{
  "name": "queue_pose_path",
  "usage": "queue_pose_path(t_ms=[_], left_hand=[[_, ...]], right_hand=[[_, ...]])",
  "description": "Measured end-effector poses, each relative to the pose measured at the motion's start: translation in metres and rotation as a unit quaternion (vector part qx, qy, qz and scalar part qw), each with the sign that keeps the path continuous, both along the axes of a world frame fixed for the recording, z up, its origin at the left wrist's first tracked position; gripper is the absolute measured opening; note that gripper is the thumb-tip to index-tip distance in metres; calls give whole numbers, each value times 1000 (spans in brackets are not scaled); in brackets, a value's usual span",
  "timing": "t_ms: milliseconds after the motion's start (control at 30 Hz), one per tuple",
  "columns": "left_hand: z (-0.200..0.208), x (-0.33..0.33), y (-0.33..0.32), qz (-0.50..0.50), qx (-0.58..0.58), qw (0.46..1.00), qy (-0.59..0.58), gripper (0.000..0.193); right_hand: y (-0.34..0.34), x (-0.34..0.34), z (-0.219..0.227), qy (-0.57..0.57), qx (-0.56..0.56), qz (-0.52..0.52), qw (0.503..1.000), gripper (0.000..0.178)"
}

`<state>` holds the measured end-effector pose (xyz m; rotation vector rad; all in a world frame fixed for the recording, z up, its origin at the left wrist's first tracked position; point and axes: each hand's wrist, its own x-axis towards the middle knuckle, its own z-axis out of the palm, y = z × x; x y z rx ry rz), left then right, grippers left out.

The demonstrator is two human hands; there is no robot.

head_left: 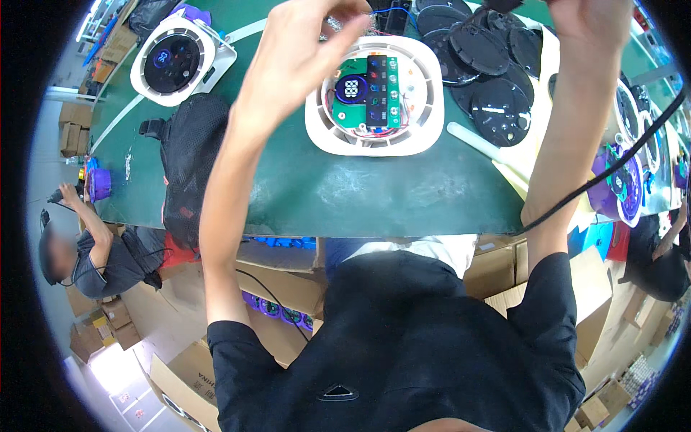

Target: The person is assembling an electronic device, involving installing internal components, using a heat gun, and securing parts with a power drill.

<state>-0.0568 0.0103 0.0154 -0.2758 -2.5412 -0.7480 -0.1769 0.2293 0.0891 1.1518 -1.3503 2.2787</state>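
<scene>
My left hand [311, 32] is at the upper edge, over a heap of small silver metal pieces [354, 27]. Its thumb and fingers are apart, and nothing shows between them. Just below it lies a white round-cornered housing [315, 129] with a green circuit board [348, 115] inside, a lit display [351, 88] and a black strip of buttons. Red wires show along the board's lower edge. My right hand [592, 25] is raised at the upper right; the frame's edge cuts off its fingers, so what it holds is hidden. Black round covers [502, 108] lie piled left of it.
Another white housing with a black face [171, 63] stands far left, near a black mesh bag [196, 155]. A white rod [471, 141] lies right of the middle housing. A black cable [612, 176] crosses my right arm. Co-workers sit at left [93, 248] and right [658, 263].
</scene>
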Motion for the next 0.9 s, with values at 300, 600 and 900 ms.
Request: queue_pose_path(t_ms=[300, 600, 900], left_hand=[[-39, 27, 10, -28, 105, 981, -162, 100], [-41, 27, 32, -31, 168, 968, -182, 96], [-48, 24, 32, -40, 178, 969, -166, 93]], right_hand=[[-42, 36, -17, 36, -9, -8, 999, 29], [-44, 26, -30, 29, 7, -2, 1000, 29], [-45, 29, -31, 34, 5, -2, 999, 29]])
